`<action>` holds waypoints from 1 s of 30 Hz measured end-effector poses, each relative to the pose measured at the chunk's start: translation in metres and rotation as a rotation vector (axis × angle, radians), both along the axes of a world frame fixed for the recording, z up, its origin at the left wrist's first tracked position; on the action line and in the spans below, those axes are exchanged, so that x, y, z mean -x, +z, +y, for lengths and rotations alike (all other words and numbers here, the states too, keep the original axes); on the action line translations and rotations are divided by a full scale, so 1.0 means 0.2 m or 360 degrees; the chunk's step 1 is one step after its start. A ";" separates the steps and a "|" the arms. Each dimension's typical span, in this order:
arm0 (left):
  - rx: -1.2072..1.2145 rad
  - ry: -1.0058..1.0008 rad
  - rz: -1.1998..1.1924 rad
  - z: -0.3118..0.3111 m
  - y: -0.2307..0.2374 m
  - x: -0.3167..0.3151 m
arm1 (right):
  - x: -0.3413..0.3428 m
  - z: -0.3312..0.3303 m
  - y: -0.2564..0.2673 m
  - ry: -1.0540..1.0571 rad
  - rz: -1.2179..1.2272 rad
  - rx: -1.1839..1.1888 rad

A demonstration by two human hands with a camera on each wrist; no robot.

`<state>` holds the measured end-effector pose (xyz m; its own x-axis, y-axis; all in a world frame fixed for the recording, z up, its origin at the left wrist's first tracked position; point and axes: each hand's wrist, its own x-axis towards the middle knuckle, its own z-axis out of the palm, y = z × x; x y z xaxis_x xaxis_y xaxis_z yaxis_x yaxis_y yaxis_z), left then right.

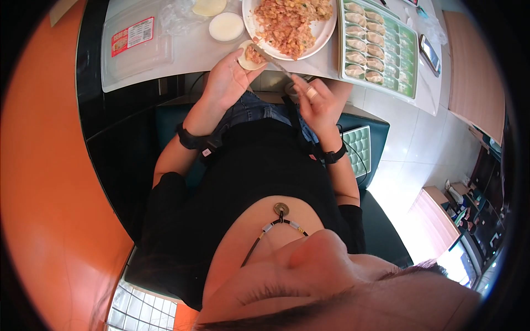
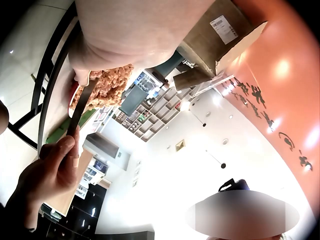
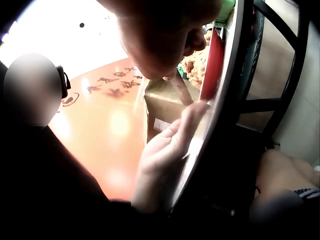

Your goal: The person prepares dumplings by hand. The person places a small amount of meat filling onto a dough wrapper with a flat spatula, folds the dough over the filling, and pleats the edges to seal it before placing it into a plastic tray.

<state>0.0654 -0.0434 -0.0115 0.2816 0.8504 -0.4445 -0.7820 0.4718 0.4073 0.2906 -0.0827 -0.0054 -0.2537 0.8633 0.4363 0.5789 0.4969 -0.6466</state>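
In the head view my left hand (image 1: 225,83) holds a round dough wrapper (image 1: 246,62) at the table's front edge, with a dab of meat filling (image 1: 254,54) on it. The right hand (image 1: 320,102) grips a flat metal spreader (image 1: 274,62), its blade end at the filling. Beyond them is a white plate (image 1: 249,27) heaped with minced filling (image 1: 292,27). In the left wrist view the right hand (image 2: 55,172) pinches the dark blade (image 2: 80,110) by its near end. The right wrist view shows the left hand (image 3: 167,155) in front of the plate's red side (image 3: 214,65).
Left of the plate lie a stack of wrappers (image 1: 226,26), another wrapper (image 1: 209,5) and a clear plastic lid (image 1: 116,66) with a label. A green tray (image 1: 407,55) with rows of dumplings (image 1: 356,57) stands to the right, beside a phone (image 1: 430,54). A cardboard box (image 2: 215,40) shows in the left wrist view.
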 end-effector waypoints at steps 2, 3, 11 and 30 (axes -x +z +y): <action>0.0013 0.0014 0.0004 0.00 0.01 0.01 | 0.00 -0.01 -0.03 0.0065 -0.0041 -0.0085; 0.0034 0.0000 0.0037 0.00 0.01 0.02 | -0.01 -0.02 -0.05 0.0125 -0.0085 -0.0167; 0.0023 -0.0016 -0.0009 -0.02 0.00 0.08 | -0.08 0.01 0.01 0.0211 -0.0021 -0.0323; -0.0200 -0.0310 -0.0005 -0.02 0.25 0.06 | -0.09 0.23 0.19 -0.0087 0.0691 0.0577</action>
